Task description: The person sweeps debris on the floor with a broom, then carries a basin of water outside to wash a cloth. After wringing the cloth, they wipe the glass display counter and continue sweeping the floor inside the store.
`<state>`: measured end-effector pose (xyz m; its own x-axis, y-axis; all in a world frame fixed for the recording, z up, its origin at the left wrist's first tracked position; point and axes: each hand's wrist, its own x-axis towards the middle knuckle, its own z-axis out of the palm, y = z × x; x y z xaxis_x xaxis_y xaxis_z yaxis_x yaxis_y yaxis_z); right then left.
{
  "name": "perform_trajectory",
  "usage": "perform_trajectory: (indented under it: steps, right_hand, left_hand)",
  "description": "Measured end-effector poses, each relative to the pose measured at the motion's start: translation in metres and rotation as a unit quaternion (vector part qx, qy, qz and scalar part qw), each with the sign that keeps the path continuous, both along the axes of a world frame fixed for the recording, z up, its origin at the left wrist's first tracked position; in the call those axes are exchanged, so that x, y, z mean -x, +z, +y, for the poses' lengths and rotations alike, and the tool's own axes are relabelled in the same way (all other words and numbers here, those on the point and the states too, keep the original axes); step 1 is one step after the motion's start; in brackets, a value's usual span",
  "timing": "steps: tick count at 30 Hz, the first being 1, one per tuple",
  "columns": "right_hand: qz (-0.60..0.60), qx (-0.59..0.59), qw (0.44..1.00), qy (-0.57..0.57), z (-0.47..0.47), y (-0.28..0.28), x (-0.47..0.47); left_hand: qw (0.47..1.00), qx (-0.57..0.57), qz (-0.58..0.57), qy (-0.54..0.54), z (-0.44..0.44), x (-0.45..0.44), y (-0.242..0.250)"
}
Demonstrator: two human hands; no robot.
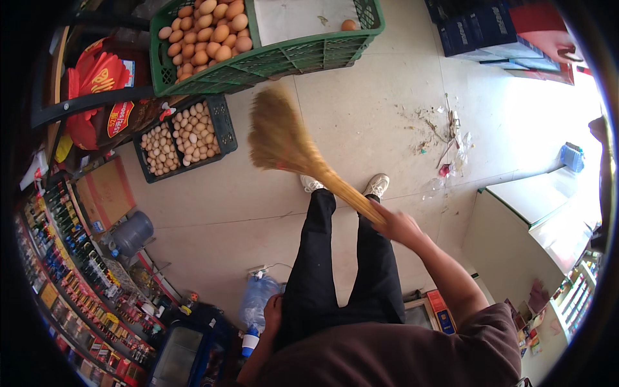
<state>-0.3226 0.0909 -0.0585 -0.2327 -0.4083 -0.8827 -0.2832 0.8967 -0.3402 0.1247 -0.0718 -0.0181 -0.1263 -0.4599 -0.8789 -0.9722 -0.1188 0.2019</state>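
My right hand (399, 226) grips the handle end of a straw broom (309, 155). The broom slants up to the left across my legs, its bristle head a little blurred and raised near the green egg crate. My left hand (273, 309) hangs beside my left thigh, close to a clear blue plastic water bottle (258, 295); its fingers are partly hidden, and whether it touches anything cannot be told. A scattered pile of debris (452, 130), with dry stems, plastic film and a red scrap, lies on the tiled floor to the right of the broom.
A green plastic crate (271, 58) of eggs stands at the top, and a smaller dark crate (227, 130) of eggs below it. Blue boxes (474, 29) are stacked upper right. A white cabinet (512, 217) stands at right; shelves, cardboard and a water jug (134, 233) at left.
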Motion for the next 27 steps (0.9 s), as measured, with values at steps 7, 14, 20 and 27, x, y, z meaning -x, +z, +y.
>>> perform_trajectory:
  steps: [7, 14, 20, 27]
  right_hand:
    - [0.060, 0.045, 0.996, 0.040, -0.072, -0.100, 0.072]
    - [-0.026, -0.012, 0.952, -0.306, 0.164, -0.066, 0.098]
    - [-0.008, -0.024, 0.861, -0.508, 0.264, -0.014, 0.034]
    - [0.079, 0.054, 0.981, -0.171, 0.234, -0.017, -0.044]
  left_hand:
    - [0.999, 0.026, 0.016, -0.018, 0.023, 0.019, 0.006]
    - [0.996, 0.052, 0.015, -0.066, 0.062, 0.042, 0.013]
    - [0.991, 0.086, -0.013, -0.101, 0.083, 0.051, 0.014]
    - [0.983, 0.109, -0.033, -0.147, 0.077, 0.047, 0.004]
